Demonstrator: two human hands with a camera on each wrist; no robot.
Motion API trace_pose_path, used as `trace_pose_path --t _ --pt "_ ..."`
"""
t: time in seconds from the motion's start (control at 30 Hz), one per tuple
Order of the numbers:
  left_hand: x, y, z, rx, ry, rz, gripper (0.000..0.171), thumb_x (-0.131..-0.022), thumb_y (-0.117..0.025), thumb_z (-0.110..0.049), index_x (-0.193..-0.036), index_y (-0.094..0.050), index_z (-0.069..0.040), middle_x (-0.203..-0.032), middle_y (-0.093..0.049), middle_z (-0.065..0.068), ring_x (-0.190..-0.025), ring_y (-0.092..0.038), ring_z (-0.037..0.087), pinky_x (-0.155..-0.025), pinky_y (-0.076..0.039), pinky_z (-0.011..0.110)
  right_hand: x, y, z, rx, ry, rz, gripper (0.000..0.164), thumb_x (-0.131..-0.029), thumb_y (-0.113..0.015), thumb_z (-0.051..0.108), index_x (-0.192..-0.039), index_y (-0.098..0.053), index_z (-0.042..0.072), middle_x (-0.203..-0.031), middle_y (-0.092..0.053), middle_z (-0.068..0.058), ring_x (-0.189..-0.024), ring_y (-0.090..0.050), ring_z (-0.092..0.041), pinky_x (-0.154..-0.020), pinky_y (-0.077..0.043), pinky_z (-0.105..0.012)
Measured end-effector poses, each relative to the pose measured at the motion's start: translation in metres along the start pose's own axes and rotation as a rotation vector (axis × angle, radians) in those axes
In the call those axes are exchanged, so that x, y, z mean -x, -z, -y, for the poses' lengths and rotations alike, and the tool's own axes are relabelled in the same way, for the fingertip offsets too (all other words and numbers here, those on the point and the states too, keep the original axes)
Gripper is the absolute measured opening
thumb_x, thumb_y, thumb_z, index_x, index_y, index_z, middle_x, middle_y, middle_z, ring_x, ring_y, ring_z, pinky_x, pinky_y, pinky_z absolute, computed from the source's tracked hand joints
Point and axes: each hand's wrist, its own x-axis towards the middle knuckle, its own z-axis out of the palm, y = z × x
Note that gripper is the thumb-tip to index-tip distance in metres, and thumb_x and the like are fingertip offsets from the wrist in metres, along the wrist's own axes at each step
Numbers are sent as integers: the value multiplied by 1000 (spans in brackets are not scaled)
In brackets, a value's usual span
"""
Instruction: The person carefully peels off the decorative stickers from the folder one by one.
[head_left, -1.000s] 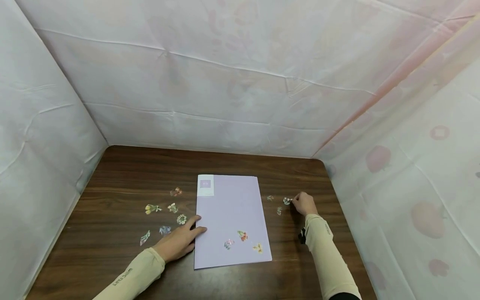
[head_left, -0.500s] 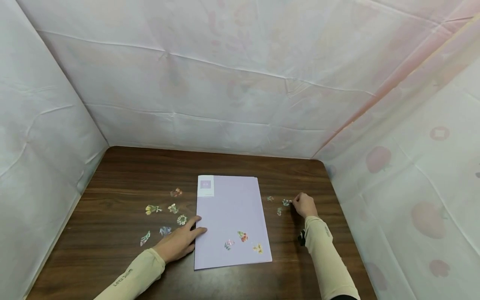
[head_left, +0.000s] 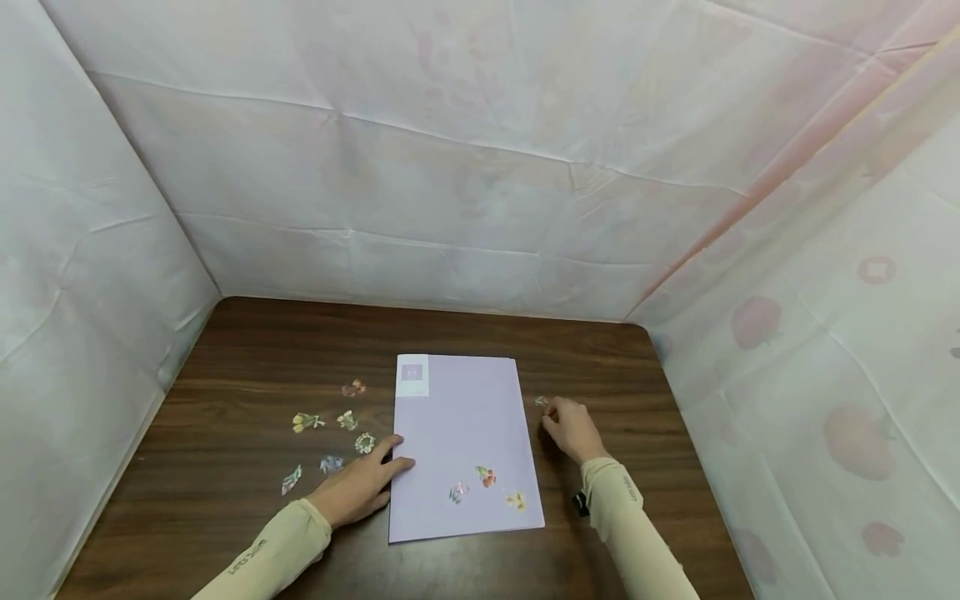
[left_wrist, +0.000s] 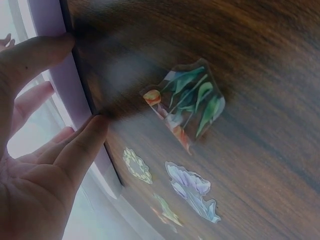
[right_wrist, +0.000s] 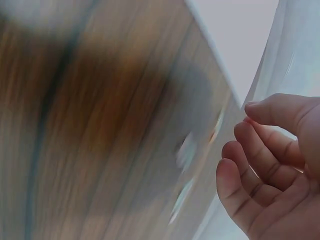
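Note:
A flat lavender folder [head_left: 457,425] with a white label lies in the middle of the table. My left hand [head_left: 360,487] rests at its left edge, thumb and index fingertip over the cover. Three flower stickers, one of them a red bloom [head_left: 486,477], lie on the lower part of the cover. To the right of the folder, my right hand [head_left: 573,429] is over the table, fingertips beside a small sticker [head_left: 542,401]. In the right wrist view its fingers bend loosely, with thumb and index tips close together and nothing visible between them. Three blurred stickers [right_wrist: 186,152] lie beyond.
Several flower stickers lie left of the folder, among them yellow flowers [head_left: 307,422], a wreath [head_left: 364,442] and purple blooms [left_wrist: 190,185]. The dark wooden table [head_left: 300,333] is enclosed by pale fabric walls [head_left: 450,167] at the back and sides.
My right hand has moved left from the far sticker toward the folder, now covering part of that group of stickers. The left hand has stayed at the folder's edge.

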Motion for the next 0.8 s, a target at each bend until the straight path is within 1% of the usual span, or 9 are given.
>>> trace_pose_path --t 0.1,0.27,0.37,0.47,0.53,0.67,0.73,0.8 --pt "0 -1 0 5 0 -2 49 -90 -74 -9 -137 -58 -11 -150 -37 24 -92 -66 30 -67 -52 32 6 -8 23 22 65 -5 6 -88 -72 9 -87 -66 10 -80 -63 -1 -72 -57 -15 -64 -50 -34" --pt "0 -2 0 16 -2 -7 48 -91 -72 -7 -136 -58 -10 -149 -37 26 -94 -66 31 -66 -51 31 22 -24 57 57 141 41 6 -89 -74 15 -86 -68 14 -80 -60 4 -70 -56 -10 -61 -49 -29" --pt "1 -2 0 22 -7 -15 47 -91 -71 -5 -136 -58 -9 -148 -37 27 -96 -66 32 -66 -51 32 34 -35 73 73 187 80 6 -90 -74 18 -87 -71 14 -78 -58 7 -68 -54 -7 -60 -48 -26" --pt "1 -3 0 21 -13 -21 48 -90 -71 -5 -136 -58 -9 -148 -37 27 -94 -66 31 -66 -51 31 44 -48 83 104 233 83 7 -89 -75 21 -86 -72 15 -75 -56 9 -66 -52 -5 -58 -47 -24" --pt "1 -3 0 17 -24 -29 48 -90 -72 -4 -135 -58 -9 -148 -38 27 -94 -66 31 -66 -51 31 50 -56 87 147 281 49 8 -88 -76 21 -83 -72 16 -73 -55 9 -65 -50 -5 -56 -46 -24" --pt "1 -3 0 5 -41 -51 48 -88 -73 -3 -134 -59 -7 -146 -39 28 -93 -66 31 -66 -52 32 58 -69 93 265 389 -77 10 -85 -77 18 -77 -70 17 -68 -55 8 -64 -53 -9 -54 -46 -24" --pt "1 -3 0 1 -41 -55 48 -88 -74 -3 -134 -59 -7 -146 -39 28 -92 -66 31 -66 -52 32 60 -73 95 309 419 -130 11 -84 -78 16 -76 -70 17 -68 -57 7 -64 -56 -10 -54 -47 -25" --pt "1 -3 1 -1 -35 -51 48 -88 -73 -3 -134 -59 -8 -146 -39 27 -90 -66 30 -65 -51 31 61 -76 96 330 428 -163 11 -83 -78 15 -76 -70 17 -69 -60 6 -66 -58 -11 -55 -48 -25"
